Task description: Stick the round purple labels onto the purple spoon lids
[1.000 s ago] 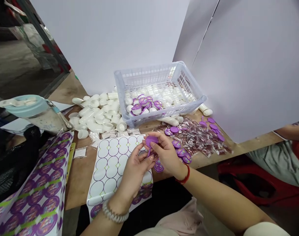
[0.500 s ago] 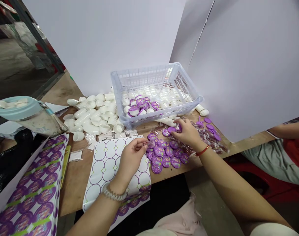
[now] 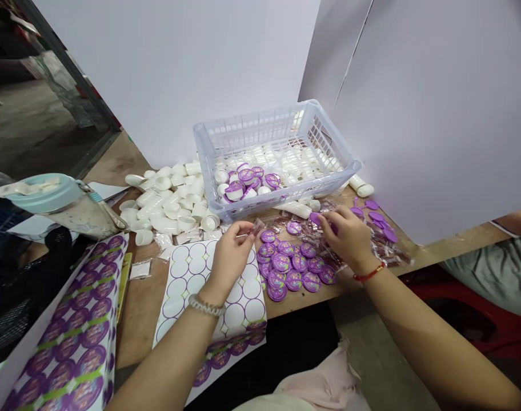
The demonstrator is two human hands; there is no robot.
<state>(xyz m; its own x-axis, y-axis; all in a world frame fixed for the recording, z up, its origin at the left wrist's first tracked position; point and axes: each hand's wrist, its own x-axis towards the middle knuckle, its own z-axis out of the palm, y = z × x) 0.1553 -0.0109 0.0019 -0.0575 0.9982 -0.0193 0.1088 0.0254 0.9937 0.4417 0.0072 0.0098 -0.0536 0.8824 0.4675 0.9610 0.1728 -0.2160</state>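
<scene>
My left hand (image 3: 231,254) pinches a small clear packet (image 3: 256,227) with something dark in it, above the top edge of a sticker sheet (image 3: 185,274). My right hand (image 3: 349,235) has its fingers closed on a purple plastic disc (image 3: 315,218). More purple shows under its fingers, partly hidden. Between and below my hands lies a heap of purple lids with round printed stickers (image 3: 281,262). Beneath and beyond my right hand are several small dark-filled packets (image 3: 383,248) and loose plain purple pieces (image 3: 377,217).
A clear plastic crate (image 3: 281,200) behind holds white cups, some with purple lids. White cups (image 3: 157,220) are heaped left of it. A blue-lidded tumbler (image 3: 67,208) and printed sticker sheets (image 3: 78,331) stand at the left. Another person's arm (image 3: 517,221) shows at the right edge.
My left hand has lifted the packet up and away from the lid heap. My right hand has shifted right, still holding purple plastic, and a stickered lid now shows where it was.
</scene>
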